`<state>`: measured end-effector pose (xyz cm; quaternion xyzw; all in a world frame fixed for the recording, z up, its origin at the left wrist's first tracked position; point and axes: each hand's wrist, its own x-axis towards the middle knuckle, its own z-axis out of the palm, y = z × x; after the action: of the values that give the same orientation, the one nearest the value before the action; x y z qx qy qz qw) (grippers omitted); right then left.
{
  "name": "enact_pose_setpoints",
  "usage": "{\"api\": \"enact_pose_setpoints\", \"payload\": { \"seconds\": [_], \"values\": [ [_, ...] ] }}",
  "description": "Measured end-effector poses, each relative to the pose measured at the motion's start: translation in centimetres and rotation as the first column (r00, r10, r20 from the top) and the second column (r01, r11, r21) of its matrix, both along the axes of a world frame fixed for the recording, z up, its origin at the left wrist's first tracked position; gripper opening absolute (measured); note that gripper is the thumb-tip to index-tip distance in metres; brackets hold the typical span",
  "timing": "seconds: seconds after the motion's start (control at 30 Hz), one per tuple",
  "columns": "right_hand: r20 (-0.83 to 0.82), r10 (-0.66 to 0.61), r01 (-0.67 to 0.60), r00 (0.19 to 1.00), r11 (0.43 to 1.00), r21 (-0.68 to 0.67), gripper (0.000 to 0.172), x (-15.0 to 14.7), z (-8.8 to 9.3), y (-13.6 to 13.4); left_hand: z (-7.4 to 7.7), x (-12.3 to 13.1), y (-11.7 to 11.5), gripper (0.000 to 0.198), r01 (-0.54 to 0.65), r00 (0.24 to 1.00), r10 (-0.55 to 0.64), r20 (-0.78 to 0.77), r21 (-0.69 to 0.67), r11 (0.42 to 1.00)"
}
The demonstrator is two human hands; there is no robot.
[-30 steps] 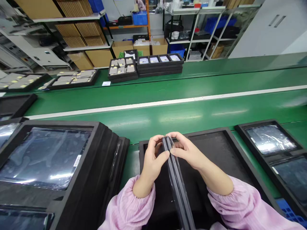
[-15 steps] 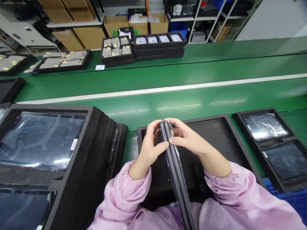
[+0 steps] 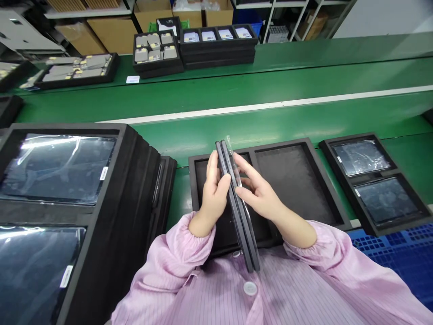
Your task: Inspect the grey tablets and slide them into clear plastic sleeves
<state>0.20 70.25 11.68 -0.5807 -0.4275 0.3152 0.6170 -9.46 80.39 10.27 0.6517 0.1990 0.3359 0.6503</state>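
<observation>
Two thin dark panels (image 3: 238, 212) stand on edge, pressed together, between my palms over an empty black foam tray (image 3: 297, 180). My left hand (image 3: 213, 194) lies flat against the left panel with the thumb over its edge. On the other side, my right hand (image 3: 259, 194) presses the right panel with its fingers stretched out. A strip of clear film (image 3: 230, 146) sticks up at the panels' far end. Their near ends rest against my pink shirt.
A stack of black foam trays (image 3: 135, 189) holding film-covered screens stands at the left. Another tray with two screens (image 3: 375, 180) sits at the right, beside a blue crate (image 3: 395, 253). Beyond lies the green conveyor (image 3: 270, 90), with trays of small parts (image 3: 158, 52) on its far side.
The panels have come nearer to my body, so their near ends now touch my shirt. My fingers have gone from pinching the far end to lying flat along the sides. The camera tilted down.
</observation>
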Motion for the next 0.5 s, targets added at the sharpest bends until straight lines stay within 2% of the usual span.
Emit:
{"api": "enact_pose_setpoints", "payload": {
  "seconds": [0.1,0.2,0.3,0.37,0.43,0.5],
  "values": [
    [0.032,-0.025,0.02,0.999,0.99,0.14,0.05,-1.7,-1.3,-1.6,-1.1,-1.6,-2.9,0.053,-0.021,1.0,0.019,0.021,0.129,0.991],
    [0.018,-0.096,0.09,0.995,0.974,0.207,0.043,-2.9,-2.8,-2.3,-3.0,-2.7,-5.3,0.055,0.009,0.998,-0.021,0.058,0.2,0.98],
    [0.016,-0.24,0.229,0.971,0.942,0.246,0.039,-3.9,-4.4,-2.2,-5.1,-3.2,-6.4,0.058,0.016,0.991,-0.06,0.12,0.339,0.941],
    [0.032,-0.295,0.277,0.955,0.925,0.26,0.039,-4.3,-5.3,-2.0,-5.9,-3.1,-6.3,0.057,-0.02,0.988,-0.052,0.147,0.45,0.893],
    [0.055,-0.332,0.304,0.942,0.91,0.282,0.039,-4.6,-5.4,-1.7,-5.5,-2.9,-5.7,0.056,-0.083,0.988,-0.008,0.155,0.571,0.817],
    [0.054,-0.369,0.331,0.928,0.881,0.338,0.039,-4.6,-4.4,-1.4,-3.9,-2.5,-4.9,0.055,-0.158,0.98,0.03,0.196,0.683,0.713]
  ]
}}
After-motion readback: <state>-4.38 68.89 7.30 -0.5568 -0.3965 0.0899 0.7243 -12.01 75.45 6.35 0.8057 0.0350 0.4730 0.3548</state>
